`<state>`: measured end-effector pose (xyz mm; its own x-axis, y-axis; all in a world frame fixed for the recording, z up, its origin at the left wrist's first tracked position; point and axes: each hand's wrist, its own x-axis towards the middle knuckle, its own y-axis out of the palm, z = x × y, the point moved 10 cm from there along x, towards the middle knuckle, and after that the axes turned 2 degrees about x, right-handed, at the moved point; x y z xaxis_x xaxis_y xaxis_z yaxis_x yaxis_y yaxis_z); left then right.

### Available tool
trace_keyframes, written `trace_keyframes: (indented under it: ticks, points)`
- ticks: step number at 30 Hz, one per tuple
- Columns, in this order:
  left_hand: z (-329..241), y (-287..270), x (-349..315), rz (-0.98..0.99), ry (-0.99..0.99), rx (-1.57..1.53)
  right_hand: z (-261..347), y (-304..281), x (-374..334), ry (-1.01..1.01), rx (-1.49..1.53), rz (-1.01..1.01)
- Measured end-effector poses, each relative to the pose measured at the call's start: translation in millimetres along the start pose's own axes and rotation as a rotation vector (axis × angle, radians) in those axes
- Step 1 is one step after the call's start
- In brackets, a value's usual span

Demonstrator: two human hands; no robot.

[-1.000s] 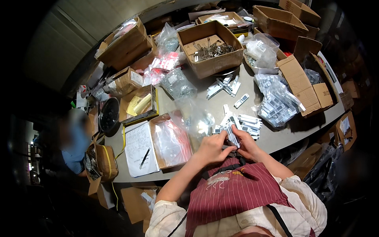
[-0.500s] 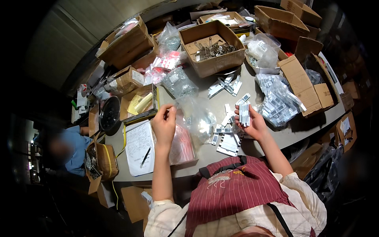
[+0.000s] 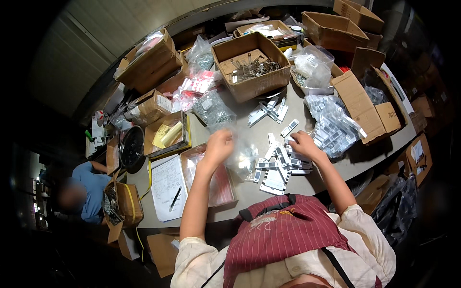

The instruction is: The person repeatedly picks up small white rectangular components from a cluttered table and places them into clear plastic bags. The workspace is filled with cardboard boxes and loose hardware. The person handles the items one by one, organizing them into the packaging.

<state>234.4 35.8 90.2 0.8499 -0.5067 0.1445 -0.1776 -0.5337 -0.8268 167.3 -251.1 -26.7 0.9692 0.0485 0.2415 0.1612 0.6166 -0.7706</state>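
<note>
My left hand (image 3: 219, 146) is closed at the upper left edge of a clear plastic bag (image 3: 244, 156), its fingers gripping the thin film. Small pale contents show inside the bag. My right hand (image 3: 306, 145) is palm down over a loose heap of white-and-grey plastic strips (image 3: 277, 175); its fingers are bent and pinched on a strip at the top of the heap, which the hand partly hides. A single strip (image 3: 289, 128) lies just beyond those fingers.
A cardboard box of metal parts (image 3: 254, 65) stands at the back. Bagged strips (image 3: 333, 127) lie to the right, beside an open carton (image 3: 357, 103). Nearer left are a box of pink-striped bags (image 3: 223, 185) and a written sheet (image 3: 165, 194) with a pen. Another person (image 3: 91, 185) is at far left.
My right hand has turned palm down and lowered; the stack of strips it held now lies spread on the heap. My left hand has moved right, with the bag bunched closer beneath it.
</note>
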Motion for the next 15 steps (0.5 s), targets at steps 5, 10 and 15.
trace_keyframes:
  ticks: [5, 10, 15]
  points:
    - [-1, -34, -20, -0.323, 0.034, -0.173, 7, -8, 42, 0.056, -0.085, 0.166]
    - [-27, -58, -27, -0.450, -0.024, -0.492, -4, 3, 67, -0.211, -0.296, 0.126]
    - [-65, -70, -58, -0.529, 0.046, -0.566, -30, 5, 68, -0.073, -0.150, 0.147]
